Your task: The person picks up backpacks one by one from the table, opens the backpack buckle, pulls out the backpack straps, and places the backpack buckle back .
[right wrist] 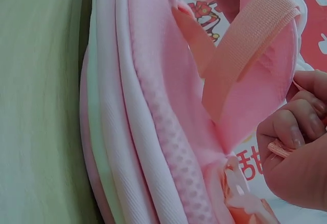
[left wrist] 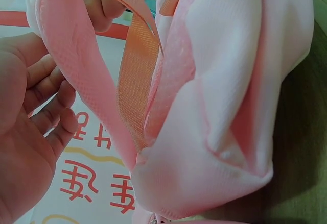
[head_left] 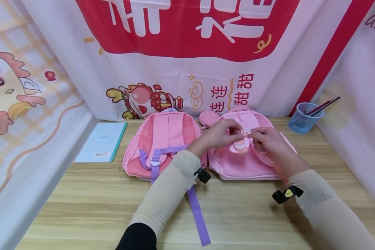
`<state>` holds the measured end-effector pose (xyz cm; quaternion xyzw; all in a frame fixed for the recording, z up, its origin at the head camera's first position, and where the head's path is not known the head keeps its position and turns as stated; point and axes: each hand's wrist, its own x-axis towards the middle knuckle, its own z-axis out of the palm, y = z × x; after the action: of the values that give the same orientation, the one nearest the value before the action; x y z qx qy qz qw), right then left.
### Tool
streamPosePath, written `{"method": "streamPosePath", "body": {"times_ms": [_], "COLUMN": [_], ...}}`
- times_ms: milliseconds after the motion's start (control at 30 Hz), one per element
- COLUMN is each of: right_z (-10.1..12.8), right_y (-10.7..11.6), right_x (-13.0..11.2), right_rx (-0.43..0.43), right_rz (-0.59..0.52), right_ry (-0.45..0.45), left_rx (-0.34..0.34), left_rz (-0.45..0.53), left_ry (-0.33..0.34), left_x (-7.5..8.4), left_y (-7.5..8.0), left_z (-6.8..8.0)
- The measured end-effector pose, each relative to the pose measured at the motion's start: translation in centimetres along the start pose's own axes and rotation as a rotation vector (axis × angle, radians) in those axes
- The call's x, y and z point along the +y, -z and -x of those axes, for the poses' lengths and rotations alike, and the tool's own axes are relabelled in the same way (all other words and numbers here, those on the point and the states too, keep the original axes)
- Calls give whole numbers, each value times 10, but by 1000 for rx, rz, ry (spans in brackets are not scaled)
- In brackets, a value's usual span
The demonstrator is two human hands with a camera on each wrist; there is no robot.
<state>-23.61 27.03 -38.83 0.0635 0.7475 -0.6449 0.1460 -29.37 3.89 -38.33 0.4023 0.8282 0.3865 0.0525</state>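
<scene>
Head view: left hand [head_left: 217, 133] and right hand [head_left: 267, 139] cover the buckle [head_left: 241, 140] on the right backpack [head_left: 237, 163] — whether it is clipped cannot be told. Left forearm hides the lower right corner of the left backpack [head_left: 162, 139]. Purple strap [head_left: 198, 215] runs under that sleeve.

Left wrist view: backpack cut off at top and bottom edges. Right wrist view: fingertips [right wrist: 299, 132] pinch something small, peach-coloured — too little shows to name it.

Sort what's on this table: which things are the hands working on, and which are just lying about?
In hand: right backpack, its strap buckle, left hand, right hand.
Lying about: left backpack, notebook, pen cup, small pouch.
</scene>
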Motion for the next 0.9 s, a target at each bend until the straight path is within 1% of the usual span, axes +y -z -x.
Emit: {"method": "streamPosePath", "body": {"times_ms": [133, 167, 233, 333, 433, 600, 667, 733, 800, 900], "right_z": [1, 1, 1, 0, 0, 2, 4, 7, 10, 12], "right_y": [-1, -1, -1, -2, -4, -4, -1, 4, 9, 14], "right_x": [2, 2, 2, 0, -3, -7, -8, -8, -7, -6], "right_rx": [-31, -36, -44, -48, -47, -28, -25, -31, -43, -67], "right_rz": [-160, -186, -204, -153, -87, 25, 90, 139, 154, 128], "right_ry": [-18, -21, -19, -13, -25, -86, -87, -70, -49, -25], "left_rx": [-9, -10, -8, -3, 7, 12, 7, 2, 0, -3], "left_rz": [7, 7, 5, 5, 4, 3, -1, -7, -13, -15], "left_ry": [-3, -5, -9, -10, -7, 14, 24, 37, 54, 79], "left_x": [-1, -1, 0, 0, 1, 3, 4, 5, 4, 4], "left_y": [-1, -1, -2, -3, -3, -3, -3, -3, -2, -1], "left_z": [-1, -1, -2, -2, -2, -1, -2, -3, -3, -3]}}
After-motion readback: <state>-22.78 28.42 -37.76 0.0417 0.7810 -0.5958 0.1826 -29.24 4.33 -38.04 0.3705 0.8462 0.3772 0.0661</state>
